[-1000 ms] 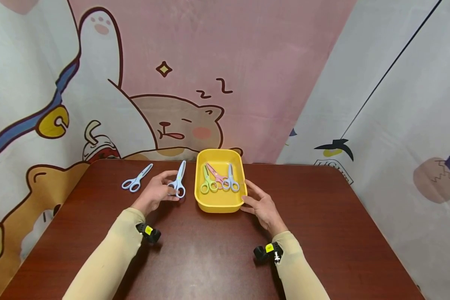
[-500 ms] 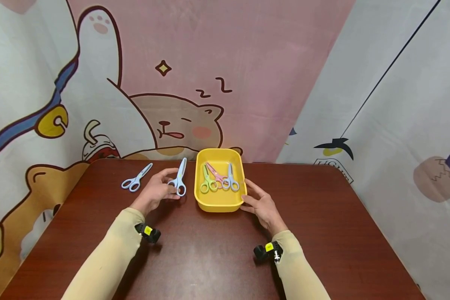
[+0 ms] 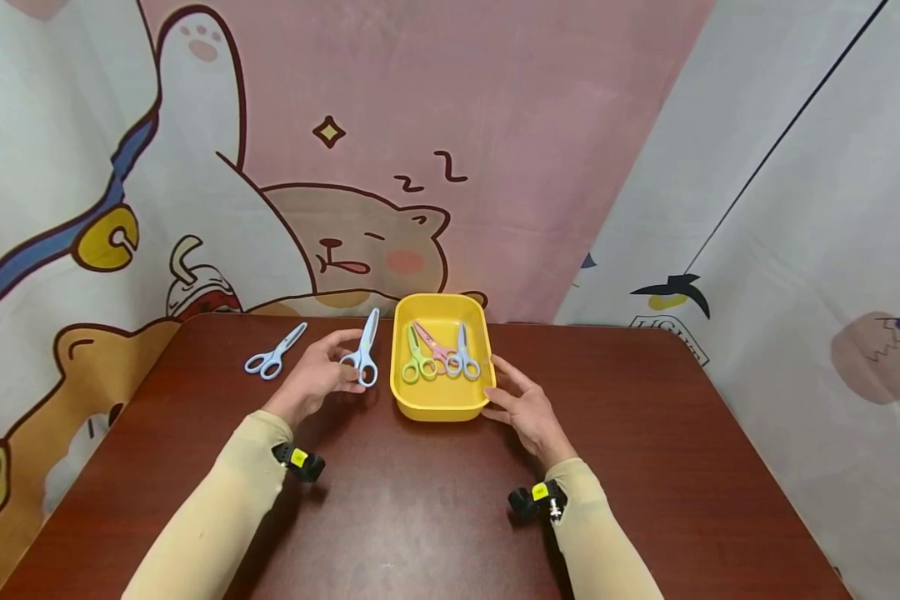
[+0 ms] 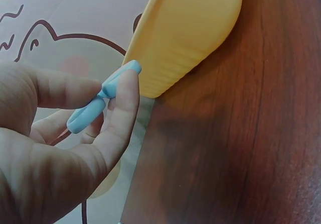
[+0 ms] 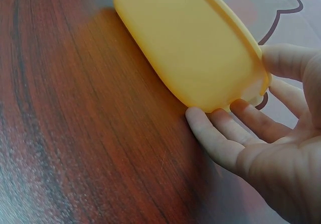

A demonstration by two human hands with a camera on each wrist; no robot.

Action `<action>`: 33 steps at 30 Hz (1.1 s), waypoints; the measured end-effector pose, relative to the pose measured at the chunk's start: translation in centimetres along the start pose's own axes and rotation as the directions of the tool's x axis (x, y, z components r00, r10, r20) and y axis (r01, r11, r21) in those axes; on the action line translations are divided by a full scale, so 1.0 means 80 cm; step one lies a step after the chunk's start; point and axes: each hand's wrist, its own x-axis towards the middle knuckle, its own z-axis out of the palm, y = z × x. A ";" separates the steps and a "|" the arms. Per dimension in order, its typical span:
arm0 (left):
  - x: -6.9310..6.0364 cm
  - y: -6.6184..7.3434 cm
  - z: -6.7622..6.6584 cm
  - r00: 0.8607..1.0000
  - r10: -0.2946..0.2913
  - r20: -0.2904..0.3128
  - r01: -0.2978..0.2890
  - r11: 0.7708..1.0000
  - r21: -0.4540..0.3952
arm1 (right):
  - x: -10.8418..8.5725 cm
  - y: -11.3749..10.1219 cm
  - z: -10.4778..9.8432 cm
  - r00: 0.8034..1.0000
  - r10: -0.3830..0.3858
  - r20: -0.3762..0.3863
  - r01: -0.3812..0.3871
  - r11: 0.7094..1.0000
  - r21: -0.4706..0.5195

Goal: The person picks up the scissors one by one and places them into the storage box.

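Observation:
In the head view my left hand pinches a pair of light-blue scissors by the handles, blades pointing away. The left wrist view shows the blue handle loops between thumb and fingers; the blades are hidden there. Right of these scissors sits a yellow tray. Inside it lie green scissors, pink scissors and blue scissors. My right hand rests at the tray's right side, its spread fingertips touching the outer wall.
Another pair of light-blue scissors lies on the brown table, left of my left hand. A cartoon-printed cloth hangs behind the table's far edge.
My left hand and the scissors it holds have shifted slightly upward and to the right in the head view, nearer the tray. My right hand stays at the tray's side.

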 end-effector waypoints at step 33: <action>-0.006 0.015 0.012 0.999 0.032 0.023 -0.031 0.999 -0.014 | 0.000 0.000 0.001 1.000 0.003 -0.011 -0.003 1.000 0.020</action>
